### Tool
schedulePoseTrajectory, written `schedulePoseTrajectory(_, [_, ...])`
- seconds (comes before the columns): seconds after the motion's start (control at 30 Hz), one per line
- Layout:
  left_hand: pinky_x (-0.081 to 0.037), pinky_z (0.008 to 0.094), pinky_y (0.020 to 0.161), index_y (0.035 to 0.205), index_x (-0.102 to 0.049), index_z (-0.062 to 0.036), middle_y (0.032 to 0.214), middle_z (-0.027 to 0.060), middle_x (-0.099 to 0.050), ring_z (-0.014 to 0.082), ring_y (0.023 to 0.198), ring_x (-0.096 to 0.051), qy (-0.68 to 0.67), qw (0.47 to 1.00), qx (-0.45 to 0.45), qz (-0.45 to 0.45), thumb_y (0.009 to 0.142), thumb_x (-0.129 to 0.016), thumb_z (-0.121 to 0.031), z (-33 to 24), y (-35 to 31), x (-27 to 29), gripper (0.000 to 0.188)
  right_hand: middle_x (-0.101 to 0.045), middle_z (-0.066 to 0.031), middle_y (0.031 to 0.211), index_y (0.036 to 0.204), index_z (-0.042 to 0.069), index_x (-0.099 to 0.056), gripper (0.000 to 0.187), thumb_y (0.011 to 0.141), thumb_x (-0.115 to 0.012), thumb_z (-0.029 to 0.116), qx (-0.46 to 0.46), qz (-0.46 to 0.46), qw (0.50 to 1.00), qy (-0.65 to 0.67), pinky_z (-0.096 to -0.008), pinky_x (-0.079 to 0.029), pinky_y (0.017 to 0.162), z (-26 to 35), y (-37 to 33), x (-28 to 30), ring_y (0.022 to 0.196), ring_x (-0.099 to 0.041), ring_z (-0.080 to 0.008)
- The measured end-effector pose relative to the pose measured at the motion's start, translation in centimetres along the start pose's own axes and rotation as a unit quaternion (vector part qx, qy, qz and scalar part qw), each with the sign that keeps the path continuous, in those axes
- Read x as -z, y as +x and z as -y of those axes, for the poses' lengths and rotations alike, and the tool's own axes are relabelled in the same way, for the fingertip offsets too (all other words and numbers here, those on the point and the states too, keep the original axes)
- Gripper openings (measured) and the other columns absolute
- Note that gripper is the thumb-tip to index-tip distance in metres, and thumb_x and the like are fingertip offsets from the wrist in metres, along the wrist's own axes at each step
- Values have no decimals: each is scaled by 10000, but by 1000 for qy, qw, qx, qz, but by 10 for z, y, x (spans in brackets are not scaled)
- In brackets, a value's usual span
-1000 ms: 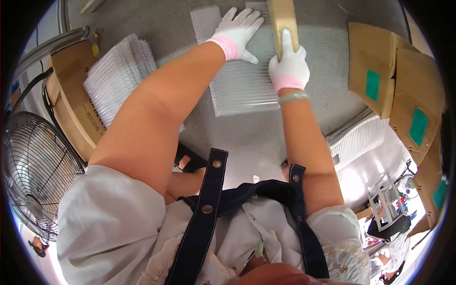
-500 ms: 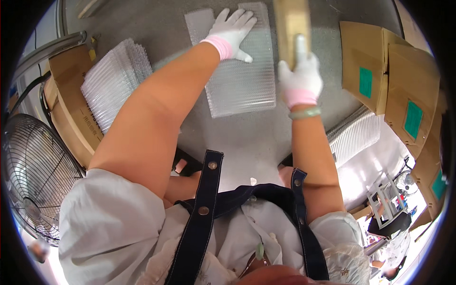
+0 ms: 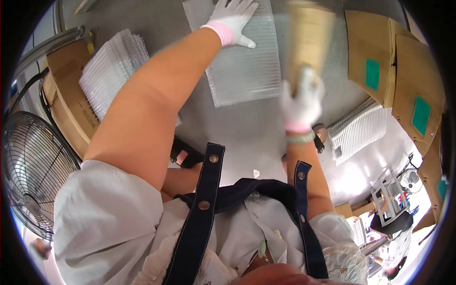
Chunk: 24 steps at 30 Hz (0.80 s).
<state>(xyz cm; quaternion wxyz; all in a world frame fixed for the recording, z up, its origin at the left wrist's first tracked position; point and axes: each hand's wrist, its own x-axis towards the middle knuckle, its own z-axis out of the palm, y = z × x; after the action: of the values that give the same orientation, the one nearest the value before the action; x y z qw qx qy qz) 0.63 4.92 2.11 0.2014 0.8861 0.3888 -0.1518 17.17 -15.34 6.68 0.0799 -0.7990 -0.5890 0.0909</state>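
Note:
My left hand (image 3: 232,21), in a white glove with a pink cuff, lies with fingers spread on a clear bubble-wrap sheet (image 3: 244,76) on the grey floor. To its right, my right hand (image 3: 303,102) is gloved the same way and closed around the near end of a long, flat tan piece (image 3: 308,40). That piece points away from me and is smeared by motion. Whether it is wood or cardboard, I cannot tell. It appears beside the sheet's right edge, and its height above the floor is unclear.
A bubble-wrap stack (image 3: 114,66) lies at the left beside a cardboard box (image 3: 71,102) and a black fan (image 3: 35,175). At the right are cardboard boxes (image 3: 370,52) with green patches and another bubble-wrap stack (image 3: 358,128). A person (image 3: 396,251) is at the far lower right.
My right hand has drawn the tan piece nearer to me and slightly right, tilting it. My left hand remains spread on the bubble wrap. The whole view has shifted a little.

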Motion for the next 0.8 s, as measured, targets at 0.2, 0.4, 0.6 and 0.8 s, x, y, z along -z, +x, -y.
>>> schedulePoseTrajectory(0.2, [-129,500,1234,1529,-290,10,1605,202,-276,344,1516,-196,-6,1000,0,1,650,-807,-617,-3,-2,7,1197,-537,-204,1269,1478,288,-427,723,810,-700,247,-7,58,998,-8,-435,-588,747,-14,-2,-7,904,-688,-351])
schedulePoseTrajectory(0.4, [-121,533,1227,1537,-283,-5,1606,200,-278,349,1517,-188,26,999,17,32,649,-815,-606,-16,-3,14,1198,-537,-225,1297,1481,288,-402,705,834,-680,269,-75,149,985,-52,-472,-585,782,-2,-11,-33,941,-687,-375])
schedulePoseTrajectory(0.6, [-135,627,1179,1557,-289,-132,1626,179,-218,429,1502,-156,15,972,228,-60,686,-763,-649,-55,-19,-4,1118,-545,-234,1305,1538,85,-344,809,825,-697,233,-188,-1,963,192,-407,-464,1034,-37,-9,1,1207,-577,-368])
schedulePoseTrajectory(0.8, [-135,672,1158,1540,-333,-350,1640,126,-199,441,1499,-138,30,999,13,34,697,-770,-632,-72,-47,-50,990,-552,-221,1284,1538,49,-339,850,805,-736,218,-157,-21,962,221,-392,-479,1001,-74,-2,25,1172,-590,-347])
